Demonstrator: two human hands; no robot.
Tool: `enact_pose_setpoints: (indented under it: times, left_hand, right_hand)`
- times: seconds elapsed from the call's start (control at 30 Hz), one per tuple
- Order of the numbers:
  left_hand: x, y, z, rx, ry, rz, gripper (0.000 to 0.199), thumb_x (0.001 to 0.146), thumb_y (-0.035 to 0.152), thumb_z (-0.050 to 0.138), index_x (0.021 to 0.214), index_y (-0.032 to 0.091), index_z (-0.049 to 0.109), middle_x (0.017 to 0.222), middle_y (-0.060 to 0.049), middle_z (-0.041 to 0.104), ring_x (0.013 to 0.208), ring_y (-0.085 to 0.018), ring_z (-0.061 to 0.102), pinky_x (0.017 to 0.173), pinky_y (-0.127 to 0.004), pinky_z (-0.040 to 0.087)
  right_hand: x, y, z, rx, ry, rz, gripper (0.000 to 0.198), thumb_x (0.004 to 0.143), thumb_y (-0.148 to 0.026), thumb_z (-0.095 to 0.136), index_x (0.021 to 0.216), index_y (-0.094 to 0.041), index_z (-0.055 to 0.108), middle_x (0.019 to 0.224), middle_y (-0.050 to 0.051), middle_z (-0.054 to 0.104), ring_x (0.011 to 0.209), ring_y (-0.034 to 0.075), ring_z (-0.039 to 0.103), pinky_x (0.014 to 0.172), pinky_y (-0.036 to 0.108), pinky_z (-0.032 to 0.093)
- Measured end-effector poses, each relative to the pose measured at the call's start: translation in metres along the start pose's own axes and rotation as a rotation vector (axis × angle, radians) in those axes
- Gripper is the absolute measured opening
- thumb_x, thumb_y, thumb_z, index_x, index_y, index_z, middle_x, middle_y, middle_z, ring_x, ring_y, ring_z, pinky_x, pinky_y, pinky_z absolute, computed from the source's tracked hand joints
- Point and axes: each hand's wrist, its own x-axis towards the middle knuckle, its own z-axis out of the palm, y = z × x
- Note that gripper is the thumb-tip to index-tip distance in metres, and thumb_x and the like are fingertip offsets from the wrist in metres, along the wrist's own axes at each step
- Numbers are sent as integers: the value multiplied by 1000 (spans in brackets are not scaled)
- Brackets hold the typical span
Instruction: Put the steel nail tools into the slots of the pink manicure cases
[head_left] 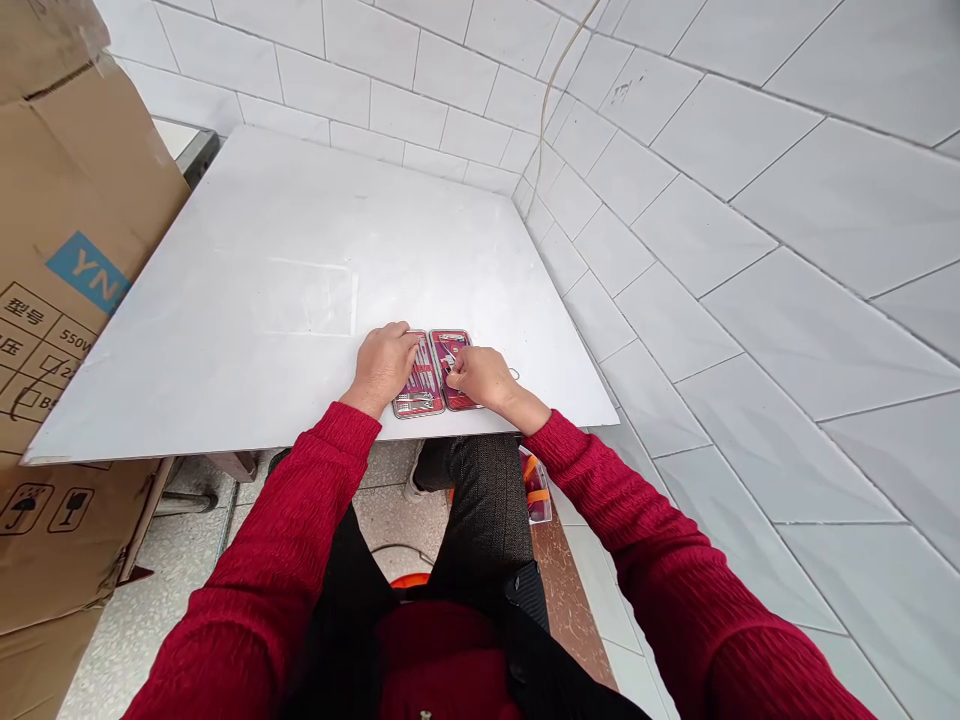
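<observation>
A manicure set case lies open like a book near the front edge of the white table. Slim metal tools and nail clippers sit in its left half, against a red lining. My left hand is curled over the left edge of the case and grips it. Over the right half, my right hand is closed in a pinch at the metal tools there. What those fingers hold is mostly hidden, so its kind does not show.
The white table reaches back to tiled walls behind and on the right. Large cardboard boxes stand at the left. Below the table, a clear plastic box with red and orange contents is beside my leg.
</observation>
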Motion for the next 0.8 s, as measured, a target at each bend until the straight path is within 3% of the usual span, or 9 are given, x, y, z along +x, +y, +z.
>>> enact_pose_setpoints:
  times: [0.13,0.37,0.47,0.57,0.7,0.8]
  left_hand:
    - [0,0,0,25,-7,-4,28,98,19,47,95,21,75,106,-9,69,94,-27,64,84,-42,48]
    - [1,1,-1,5,11,4,29,100,21,47,98,20,76,107,-9,70,96,-28,64,84,-42,49]
    - [2,1,-2,9,12,4,29,100,22,47,98,19,76,108,-9,70,96,-27,65,84,-42,49]
    - [2,1,-3,13,9,10,30,100,22,46,98,20,76,107,-9,70,96,-27,65,84,-41,50]
    - [3,0,-3,29,12,15,30,100,22,46,98,20,76,107,-9,71,97,-27,66,83,-42,50]
    - [3,0,-3,28,17,19,30,101,23,46,100,20,77,109,-9,72,98,-28,66,83,-42,51]
  right_hand:
    - [5,-8,7,17,93,38,20,93,-28,61,103,-15,73,103,12,78,91,25,70,72,29,42]
    - [4,-6,4,95,134,-27,19,98,-27,58,90,-18,73,93,9,77,87,23,68,73,30,42]
    - [1,18,-1,220,230,-42,19,99,-32,61,96,-19,74,95,7,77,87,21,67,75,29,43]
    - [-7,57,-1,284,325,57,17,95,-26,66,106,-18,75,103,6,77,89,19,68,78,29,44]
    - [-24,99,8,230,203,160,11,90,-21,69,97,-19,76,97,4,77,85,18,67,73,28,43]
    - [-32,108,14,158,103,162,13,91,-26,68,98,-20,77,99,4,78,87,19,67,71,28,42]
